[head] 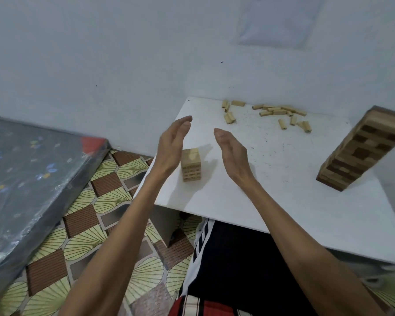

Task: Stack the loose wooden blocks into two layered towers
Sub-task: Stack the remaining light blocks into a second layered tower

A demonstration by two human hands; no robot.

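Dim, bluish, even light gives soft shadows beside the small tower (191,164) on the surface (271,179), while wide-angle distortion bends and slightly blurs the edges.

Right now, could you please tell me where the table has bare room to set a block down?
The widest bare patch of the table lies between the small tower and the tall tower, running to the near edge. The far edge is crowded with loose blocks.
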